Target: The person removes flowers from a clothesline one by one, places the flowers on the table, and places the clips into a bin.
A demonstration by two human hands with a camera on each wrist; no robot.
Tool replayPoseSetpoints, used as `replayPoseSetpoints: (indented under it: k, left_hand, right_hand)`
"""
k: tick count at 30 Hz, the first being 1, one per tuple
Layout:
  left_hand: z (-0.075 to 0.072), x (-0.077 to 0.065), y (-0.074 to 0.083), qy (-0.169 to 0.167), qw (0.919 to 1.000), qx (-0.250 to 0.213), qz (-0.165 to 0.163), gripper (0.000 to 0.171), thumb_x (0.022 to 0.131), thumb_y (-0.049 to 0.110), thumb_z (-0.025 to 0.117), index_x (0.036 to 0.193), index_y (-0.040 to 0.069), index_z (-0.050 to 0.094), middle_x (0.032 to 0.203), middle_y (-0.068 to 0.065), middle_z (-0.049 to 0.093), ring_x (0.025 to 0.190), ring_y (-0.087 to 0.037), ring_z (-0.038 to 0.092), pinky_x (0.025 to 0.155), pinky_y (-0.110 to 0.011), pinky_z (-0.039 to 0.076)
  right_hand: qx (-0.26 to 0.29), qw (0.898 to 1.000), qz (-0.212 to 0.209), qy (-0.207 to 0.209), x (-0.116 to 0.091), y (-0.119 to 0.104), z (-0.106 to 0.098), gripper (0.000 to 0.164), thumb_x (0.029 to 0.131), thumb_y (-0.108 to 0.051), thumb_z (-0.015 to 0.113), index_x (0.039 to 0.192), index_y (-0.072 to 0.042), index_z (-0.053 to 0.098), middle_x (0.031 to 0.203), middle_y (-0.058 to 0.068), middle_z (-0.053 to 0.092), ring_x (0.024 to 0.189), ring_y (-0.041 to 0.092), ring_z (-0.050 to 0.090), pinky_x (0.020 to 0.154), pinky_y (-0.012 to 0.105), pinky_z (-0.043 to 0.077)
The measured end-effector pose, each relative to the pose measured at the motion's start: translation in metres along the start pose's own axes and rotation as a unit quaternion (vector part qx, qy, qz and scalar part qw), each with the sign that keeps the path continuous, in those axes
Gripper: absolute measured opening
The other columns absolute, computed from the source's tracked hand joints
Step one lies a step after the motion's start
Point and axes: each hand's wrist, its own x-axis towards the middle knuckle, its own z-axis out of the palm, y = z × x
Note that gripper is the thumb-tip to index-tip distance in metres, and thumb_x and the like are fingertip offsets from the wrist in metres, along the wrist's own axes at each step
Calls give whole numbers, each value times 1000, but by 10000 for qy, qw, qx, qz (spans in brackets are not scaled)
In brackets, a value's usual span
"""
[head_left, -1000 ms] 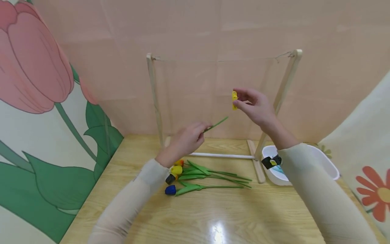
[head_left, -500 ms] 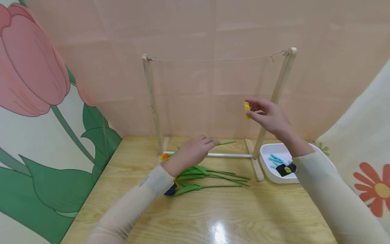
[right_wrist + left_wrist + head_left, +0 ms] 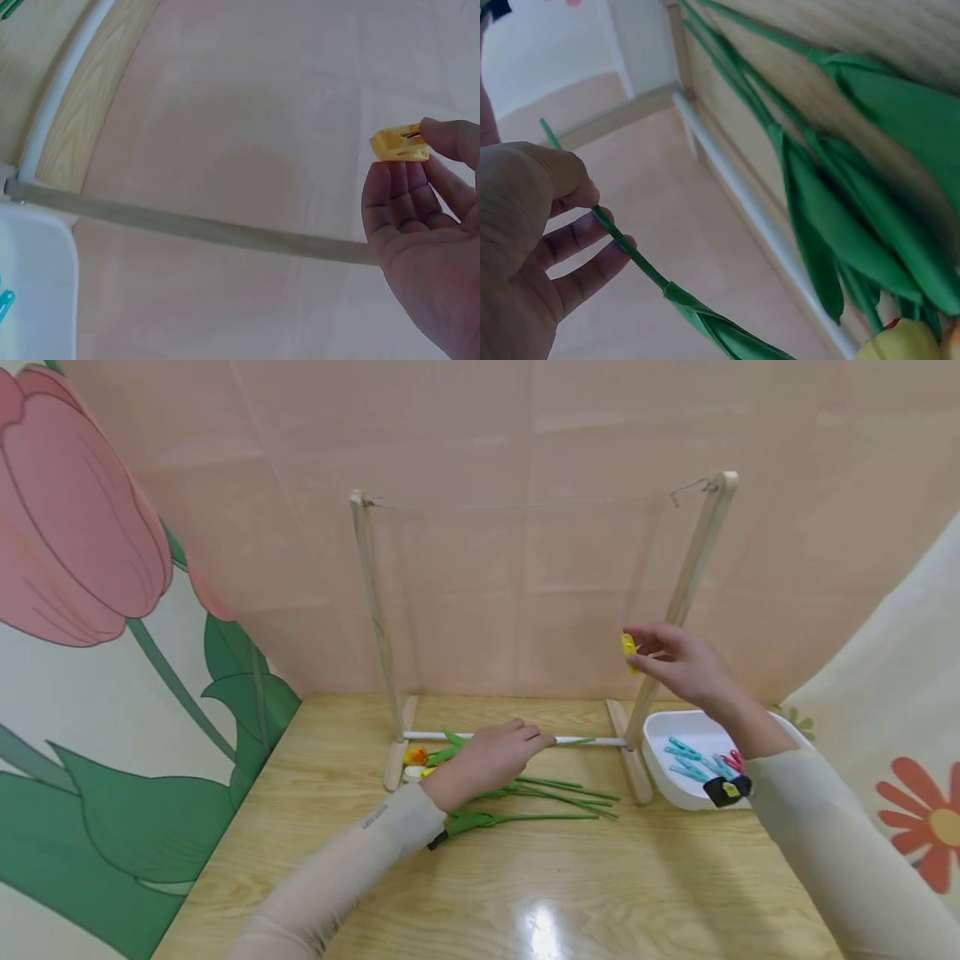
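Observation:
My left hand [image 3: 498, 758] pinches the green stem [image 3: 634, 255] of an artificial tulip between thumb and fingers, low over the other flowers. That tulip's orange bloom [image 3: 416, 757] shows left of the hand in the head view. Beneath lie several more artificial tulips [image 3: 555, 791] with long stems and green leaves, their blooms partly hidden by my hand and sleeve. Higher up at the right, my right hand [image 3: 686, 662] holds a yellow clothespin [image 3: 401, 142] between thumb and fingertips, in front of the frame's right post.
A wooden frame has a left post [image 3: 372, 610], a right post [image 3: 686, 585], a string [image 3: 525, 507] across the top and a white bar [image 3: 431, 736] low down. At the right, a white basin [image 3: 660, 768] holds blue clothespins [image 3: 686, 766] and red ones [image 3: 731, 760].
My left hand has come down and slightly right with the tulip, from mid-height to just above the other flowers. My right hand has moved right and lower, still holding the yellow clothespin.

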Motion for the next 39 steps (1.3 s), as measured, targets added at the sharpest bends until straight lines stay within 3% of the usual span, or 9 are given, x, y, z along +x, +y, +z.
replayPoseSetpoints:
  k: [5, 8, 11, 16, 23, 26, 32, 39]
  left_hand:
    - [5, 0, 6, -410, 9989, -218, -24, 47, 98, 5, 61, 141, 23, 58, 123, 7, 67, 107, -10, 63, 63, -15, 52]
    - [7, -1, 8, -653, 9972, -330, -134, 45, 100, 3, 58, 140, 24, 59, 130, 8, 65, 114, -12, 62, 70, -17, 55]
    - [10, -2, 10, -859, 9958, -258, -170, 44, 101, 4, 59, 139, 25, 60, 134, 8, 64, 118, -14, 62, 81, -20, 56]
    - [17, -3, 13, -897, 9957, -182, -113, 41, 100, 7, 63, 136, 25, 63, 131, 8, 65, 117, -11, 62, 88, -20, 55]
    - [21, -3, 18, -1086, 9935, -342, -67, 43, 97, 6, 67, 134, 27, 64, 127, 10, 67, 115, -8, 61, 86, -17, 54]
    - [22, -2, 19, -1162, 9921, -451, -116, 44, 96, 4, 67, 134, 27, 64, 127, 10, 67, 117, -9, 60, 89, -19, 54]
    - [30, -1, 22, -1246, 9907, -506, -187, 50, 94, 1, 69, 136, 28, 63, 128, 11, 66, 118, -11, 59, 87, -21, 55]
    - [31, -2, 23, -1262, 9907, -490, -115, 52, 90, 7, 75, 137, 28, 62, 126, 10, 66, 115, -11, 59, 76, -19, 56]
  right_hand:
    - [159, 9996, 94, -219, -12, 14, -3, 42, 97, -8, 68, 136, 3, 58, 108, 7, 64, 94, 2, 58, 80, 9, 49]
    - [181, 9995, 41, -263, -21, 26, -7, 40, 96, -4, 67, 134, 5, 59, 104, 2, 63, 93, 2, 57, 78, 10, 50]
    - [-74, 9996, -27, -274, -31, 40, -13, 39, 96, -4, 67, 133, 7, 58, 107, 6, 64, 93, 0, 56, 78, 8, 48]
    - [-669, 9971, 128, -347, -43, 58, -25, 41, 98, -10, 66, 135, 4, 58, 114, 16, 64, 93, -4, 53, 76, 7, 47]
    - [-1213, 9915, 353, -317, -54, 90, -34, 41, 97, -12, 68, 133, 3, 59, 118, 23, 62, 90, -9, 49, 72, 12, 47]
    - [-1321, 9895, 494, -308, -57, 105, -37, 41, 97, -13, 68, 133, 4, 59, 118, 25, 62, 93, -1, 54, 72, 14, 47]
    - [-1573, 9808, 988, -595, -60, 131, -38, 47, 98, -19, 67, 136, 6, 56, 118, 26, 64, 102, 35, 60, 74, 30, 50]
    - [-1886, 9734, 1138, -636, -62, 158, -36, 48, 96, -18, 69, 131, 11, 57, 114, 30, 65, 96, 41, 64, 72, 37, 53]
